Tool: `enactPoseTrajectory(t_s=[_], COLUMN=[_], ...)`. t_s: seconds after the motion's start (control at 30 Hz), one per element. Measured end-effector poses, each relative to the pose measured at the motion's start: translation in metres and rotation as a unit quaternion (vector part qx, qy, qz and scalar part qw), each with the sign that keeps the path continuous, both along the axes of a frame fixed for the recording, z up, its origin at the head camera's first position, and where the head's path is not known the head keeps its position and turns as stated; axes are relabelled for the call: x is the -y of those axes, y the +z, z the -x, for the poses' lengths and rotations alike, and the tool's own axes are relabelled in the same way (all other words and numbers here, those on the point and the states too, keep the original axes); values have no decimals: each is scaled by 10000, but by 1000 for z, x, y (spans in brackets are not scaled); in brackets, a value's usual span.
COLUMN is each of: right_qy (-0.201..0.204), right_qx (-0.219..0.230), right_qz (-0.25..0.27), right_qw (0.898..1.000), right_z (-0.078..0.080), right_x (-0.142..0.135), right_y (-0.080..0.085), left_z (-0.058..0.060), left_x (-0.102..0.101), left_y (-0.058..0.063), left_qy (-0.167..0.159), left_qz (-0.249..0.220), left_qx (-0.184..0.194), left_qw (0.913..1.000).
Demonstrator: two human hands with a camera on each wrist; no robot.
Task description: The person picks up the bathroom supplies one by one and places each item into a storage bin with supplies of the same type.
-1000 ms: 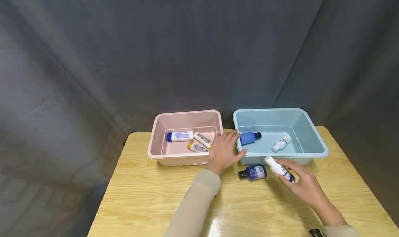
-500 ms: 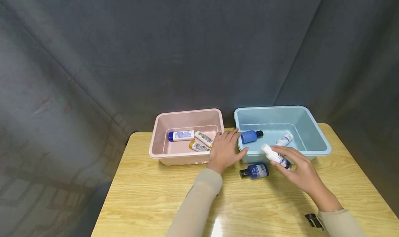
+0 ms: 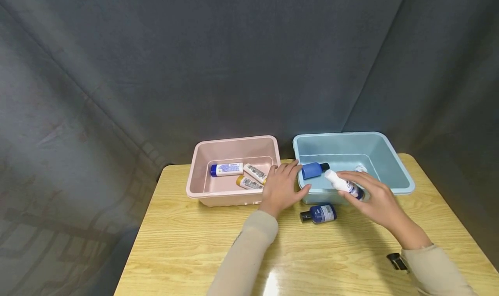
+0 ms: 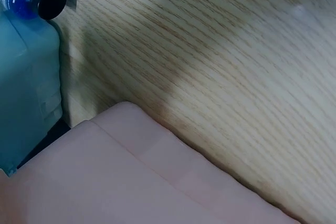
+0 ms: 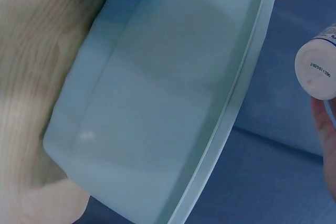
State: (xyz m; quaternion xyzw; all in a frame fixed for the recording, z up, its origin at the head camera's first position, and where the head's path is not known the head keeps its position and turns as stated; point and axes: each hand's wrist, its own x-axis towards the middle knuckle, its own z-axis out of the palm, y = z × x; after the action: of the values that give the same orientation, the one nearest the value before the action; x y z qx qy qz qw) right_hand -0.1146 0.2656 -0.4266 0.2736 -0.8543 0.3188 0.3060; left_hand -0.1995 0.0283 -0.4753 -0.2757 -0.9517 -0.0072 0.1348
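Observation:
My right hand (image 3: 376,198) grips a small white bottle with a blue label (image 3: 338,182), tilted, over the front rim of the light blue bin (image 3: 343,134). The bottle's printed white base (image 5: 317,72) shows in the right wrist view. My left hand (image 3: 281,185) spans the gap between the two bins, its fingertips at the blue bin's left rim. Inside the blue bin lie a blue bottle with a black cap (image 3: 312,170) and another white bottle (image 3: 360,168), mostly hidden behind my right hand. A dark blue bottle (image 3: 322,213) lies on the table in front.
The pink bin (image 3: 234,139) stands to the left, holding a white tube with a blue cap (image 3: 227,169) and two yellow-capped white tubes (image 3: 248,183). Both bins sit along the back of the wooden table (image 3: 187,248). A dark curtain (image 3: 234,62) hangs behind.
My right hand has lifted the white bottle from in front of the blue bin up over its front rim, now covering most of the white bottle inside. My left hand stays in place.

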Motion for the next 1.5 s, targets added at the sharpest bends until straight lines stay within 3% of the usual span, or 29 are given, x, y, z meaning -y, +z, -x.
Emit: enactPoseTrajectory(t_s=[0.3, 0.47, 0.63, 0.9, 1.07, 1.23, 1.5], right_qy=[-162, -24, -23, -300, -432, -560, -627], right_qx=[280, 181, 355, 962, 1551, 2280, 2860], right_qz=[-704, -1107, -1310, -1612, -1813, -1756, -1629], right_qw=[9970, 9937, 9907, 9818, 9702, 9560, 9422], right_z=[16, 26, 34, 46, 54, 61, 72], right_x=[-11, -20, -26, -32, -33, -35, -40], right_y=[6, 7, 8, 9, 10, 12, 9], left_z=[-2, -3, -3, -3, -3, -1, -1], left_x=[1, 0, -1, -3, -1, 0, 0], left_y=[-1, 0, 1, 2, 3, 3, 4], left_qy=[4, -71, -61, -40, -44, -30, -11], left_qz=[103, 40, 85, 102, 104, 66, 109], left_qx=[65, 72, 83, 118, 102, 139, 238], left_qw=[9999, 9999, 9999, 9999, 9999, 9999, 9997])
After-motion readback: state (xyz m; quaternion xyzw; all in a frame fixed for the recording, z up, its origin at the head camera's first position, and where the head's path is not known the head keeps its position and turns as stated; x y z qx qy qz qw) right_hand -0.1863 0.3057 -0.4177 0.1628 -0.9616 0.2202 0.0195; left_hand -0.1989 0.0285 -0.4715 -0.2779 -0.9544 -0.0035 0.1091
